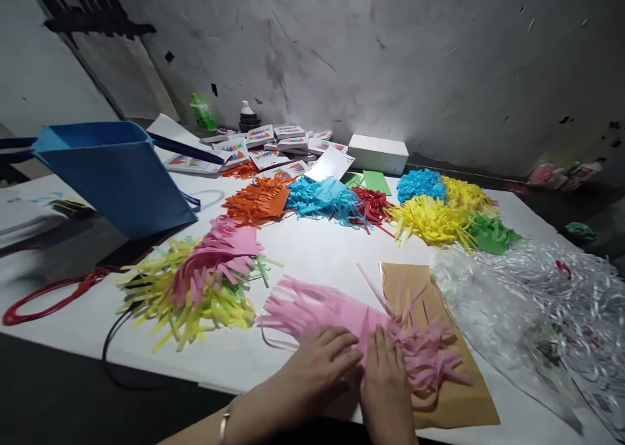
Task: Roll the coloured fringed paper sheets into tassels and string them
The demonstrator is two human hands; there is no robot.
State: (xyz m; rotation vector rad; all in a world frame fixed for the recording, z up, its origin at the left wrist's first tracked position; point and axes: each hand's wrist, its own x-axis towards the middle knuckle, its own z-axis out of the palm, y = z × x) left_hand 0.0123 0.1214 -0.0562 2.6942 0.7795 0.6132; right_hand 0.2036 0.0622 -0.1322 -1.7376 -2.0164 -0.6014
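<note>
Pitted grey wall (439, 61) at back; against it, a long white-covered tabletop (293, 246). Far right: tangled silvery strands (576, 295) beside and partly over crumpled clear plastic, pushed aside probably for working room. Left: tapered blue open-topped box (127, 188), standing tilted. Near edge, middle: the sheet of pink tissue paper with fringed ends (336, 308), lying flat before the person, its right fringe spread over a flat sheet of brown paper (454, 407); nearness suits two-handed work. Left of it, yellow-green fringed paper (200, 321) topped by a shorter pink fringed bundle (219, 256). Left hand (317, 360), palm down, fingers half bent on the pink paper's middle; whether that grip pinches an edge, cannot tell. Right hand (388, 380) just beside: grip unclosed, fingers straight and together, laid along the paper, seemingly to keep it flat and a crease in line. Farther back, orange fringed bundle (258, 201) next to a light-blue fringed one (325, 198), loosely grouped by colour. Smallest noted: silvery bracelet (224, 427), left wrist.
</note>
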